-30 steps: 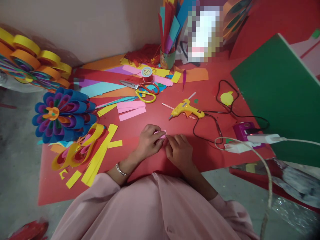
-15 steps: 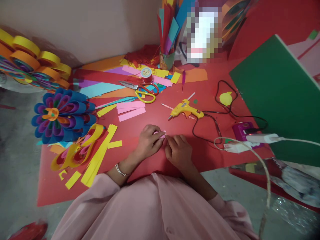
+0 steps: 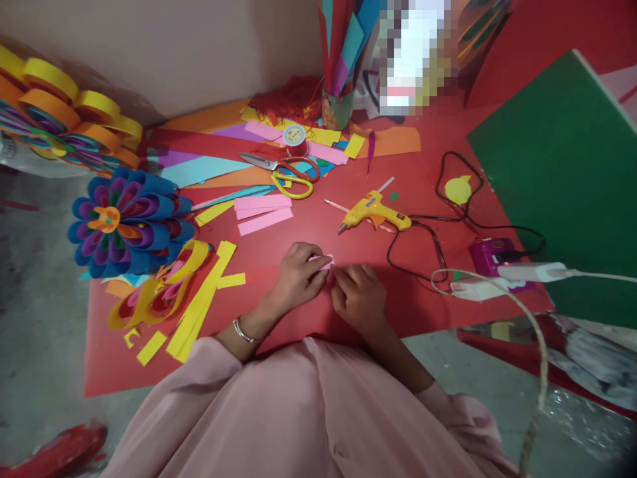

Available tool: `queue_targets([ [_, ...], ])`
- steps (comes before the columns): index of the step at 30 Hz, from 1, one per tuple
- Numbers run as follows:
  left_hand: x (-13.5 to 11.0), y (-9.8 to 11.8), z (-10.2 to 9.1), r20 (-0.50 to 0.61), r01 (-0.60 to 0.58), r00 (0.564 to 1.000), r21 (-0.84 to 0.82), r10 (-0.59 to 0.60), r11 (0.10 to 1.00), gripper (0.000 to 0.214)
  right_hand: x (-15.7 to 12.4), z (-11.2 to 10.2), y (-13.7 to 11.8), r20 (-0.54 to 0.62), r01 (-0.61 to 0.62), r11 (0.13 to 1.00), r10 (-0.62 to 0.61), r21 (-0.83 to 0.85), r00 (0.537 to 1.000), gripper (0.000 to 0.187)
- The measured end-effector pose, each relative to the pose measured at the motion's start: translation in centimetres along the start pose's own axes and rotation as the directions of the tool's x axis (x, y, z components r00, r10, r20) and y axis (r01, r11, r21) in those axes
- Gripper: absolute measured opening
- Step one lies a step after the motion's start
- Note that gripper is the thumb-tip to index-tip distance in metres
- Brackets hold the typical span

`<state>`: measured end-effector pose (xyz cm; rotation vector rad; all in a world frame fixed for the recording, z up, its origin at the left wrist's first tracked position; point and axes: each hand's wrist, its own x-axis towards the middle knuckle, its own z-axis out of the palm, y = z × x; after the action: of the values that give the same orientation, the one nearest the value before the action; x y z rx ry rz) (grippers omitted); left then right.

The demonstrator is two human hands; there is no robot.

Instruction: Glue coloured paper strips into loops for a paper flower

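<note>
My left hand (image 3: 300,277) is closed on a small pink paper strip (image 3: 328,260), pinched between thumb and fingers. Most of that strip is hidden by the hand; only its right end shows. My right hand (image 3: 360,295) is just beside it, fingers curled and fingertips close to the strip's end. What the right fingertips hold, if anything, is too small to make out. Beyond my hands lie several flat pink paper strips (image 3: 263,214) and a yellow glue gun (image 3: 375,214), its nozzle pointing toward the lower left.
Scissors (image 3: 286,171) and a thread spool (image 3: 295,141) lie among coloured paper at the back. Yellow strips (image 3: 202,302), looped paper pieces (image 3: 164,289) and a blue paper flower (image 3: 129,222) are left. Black cord (image 3: 440,255), a purple socket box (image 3: 490,257) and green board (image 3: 562,192) are right.
The view has shifted slightly, so the table's things sit a little further right and higher. My hands stay together around the pink strip with hardly any other movement.
</note>
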<state>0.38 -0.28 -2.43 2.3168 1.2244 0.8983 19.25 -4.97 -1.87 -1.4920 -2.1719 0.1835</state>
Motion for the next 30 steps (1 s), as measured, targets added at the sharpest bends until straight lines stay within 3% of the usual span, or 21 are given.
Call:
queue_targets([
  [11,0.1,-0.1,0.1,-0.009,-0.032,0.999,-0.004,0.032,0.999,0.025,0.2,0.0,0.1,-0.014,0.037,0.998,-0.036,0.045,0.999,0.038],
  [19,0.1,-0.1,0.1,-0.022,-0.046,0.999,-0.007,0.046,0.999,0.026,-0.2,0.0,0.5,-0.106,0.019,0.988,-0.002,0.154,0.994,0.03],
  [23,0.2,-0.1,0.0,-0.029,-0.046,0.999,-0.01,0.046,0.999,0.025,-0.1,0.2,0.8,-0.169,-0.047,0.982,0.078,0.181,0.982,0.022],
  [27,0.2,0.0,0.0,-0.017,-0.033,0.999,-0.009,0.033,0.999,0.025,0.4,0.3,1.0,-0.151,-0.153,0.968,0.184,0.197,0.971,0.012],
  [30,0.2,0.0,0.0,-0.023,-0.036,0.999,-0.016,0.035,0.999,0.025,0.8,0.3,0.9,-0.133,-0.177,0.962,0.207,0.208,0.969,0.016],
])
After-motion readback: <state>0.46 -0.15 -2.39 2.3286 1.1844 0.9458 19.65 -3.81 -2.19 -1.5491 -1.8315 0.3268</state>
